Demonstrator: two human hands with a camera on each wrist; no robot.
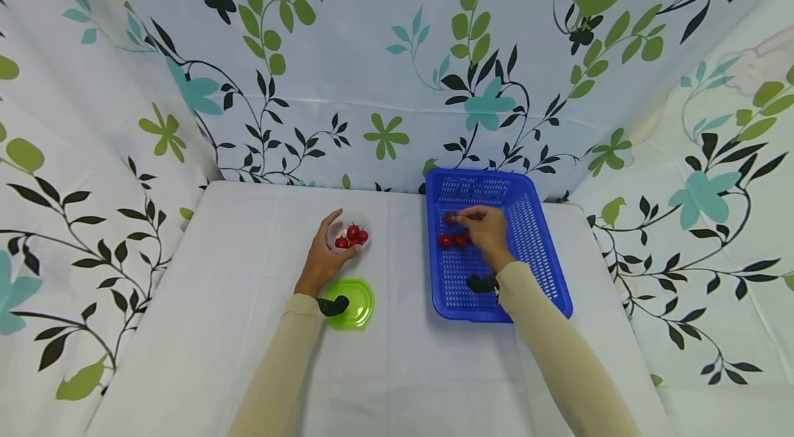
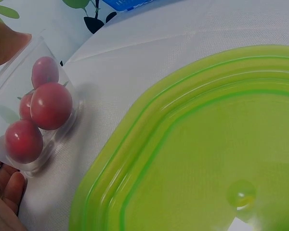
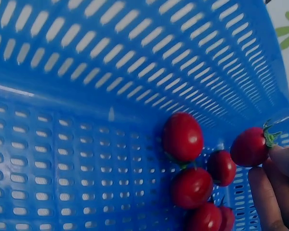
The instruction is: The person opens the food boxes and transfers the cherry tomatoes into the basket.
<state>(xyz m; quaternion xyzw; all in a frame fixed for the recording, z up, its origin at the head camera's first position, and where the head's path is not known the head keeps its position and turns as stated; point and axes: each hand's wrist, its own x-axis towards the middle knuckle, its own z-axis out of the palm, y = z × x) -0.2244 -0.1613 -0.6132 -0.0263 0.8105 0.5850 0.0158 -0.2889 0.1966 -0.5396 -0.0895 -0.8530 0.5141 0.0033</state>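
Observation:
My left hand (image 1: 322, 259) grips a small clear plastic container (image 1: 366, 222) from its left side, thumb and fingers around the wall. Several cherry tomatoes (image 2: 51, 106) sit inside it, seen through the wall in the left wrist view. My right hand (image 1: 489, 234) is over the blue basket (image 1: 540, 265) and pinches one cherry tomato (image 3: 251, 147) at its green stem end. Under and beside that hand, several more cherry tomatoes (image 3: 191, 187) lie on the basket's slotted floor. A green plastic lid (image 2: 149, 144) lies flat on the table, partly beneath my left wrist in the head view.
The white-covered table (image 1: 248, 327) ends at the back against a hanging curtain (image 1: 347, 78) printed with leaves and birds. More printed cloth hangs at both sides. High mesh walls surround the tomatoes in the basket, which stands right of the container and lid.

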